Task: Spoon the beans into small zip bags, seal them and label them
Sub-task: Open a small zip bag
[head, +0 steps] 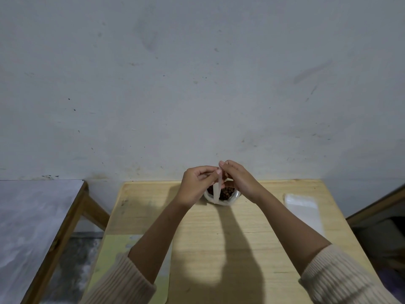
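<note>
Pale wood grain runs across the small table (153, 207) that fills the lower middle of the view, with a yellowish-green sheet (109, 255) lying on its near left corner. Two ribbed cream sleeves (335, 279) enter from the bottom corners, pushed up so that the bare forearms reach forward and converge toward the far edge of the table, casting a broad shadow on the wood. The left hand (192, 185) and right hand (238, 178) meet above the far middle of the table, fingers curled and fingertips pressed together on the top of a thin translucent zip bag (217, 191), seen edge-on as a narrow strip that hangs straight down between them. Directly below the hands, on the table near its far edge, stands a clear plastic container (232, 199) holding dark brown beans (226, 191); the bag's lower end hangs in front of its near rim, and whether it touches cannot be told. A flat stack of clear bags (303, 207) lies well apart on the right side of the table. To the left stands another table (32, 216) with a grey top and wooden frame. Behind everything rises a scuffed grey wall (197, 84).
</note>
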A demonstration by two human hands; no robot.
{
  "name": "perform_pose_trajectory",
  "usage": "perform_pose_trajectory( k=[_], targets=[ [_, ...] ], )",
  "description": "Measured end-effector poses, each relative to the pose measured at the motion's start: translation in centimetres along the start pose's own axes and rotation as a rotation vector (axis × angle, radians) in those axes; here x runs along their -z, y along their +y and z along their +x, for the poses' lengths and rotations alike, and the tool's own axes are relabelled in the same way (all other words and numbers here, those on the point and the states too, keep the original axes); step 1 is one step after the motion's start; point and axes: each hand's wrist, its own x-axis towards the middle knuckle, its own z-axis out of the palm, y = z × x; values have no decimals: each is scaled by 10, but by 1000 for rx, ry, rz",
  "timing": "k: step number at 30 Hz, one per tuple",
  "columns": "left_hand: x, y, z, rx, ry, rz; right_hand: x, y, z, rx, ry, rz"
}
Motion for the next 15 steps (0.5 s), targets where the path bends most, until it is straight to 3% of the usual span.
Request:
perform_pose_trajectory(
  k=[15],
  targets=[
    [0,-9,-1,-18,5,35,-4,-5,-2,15,49,-37]
  ],
)
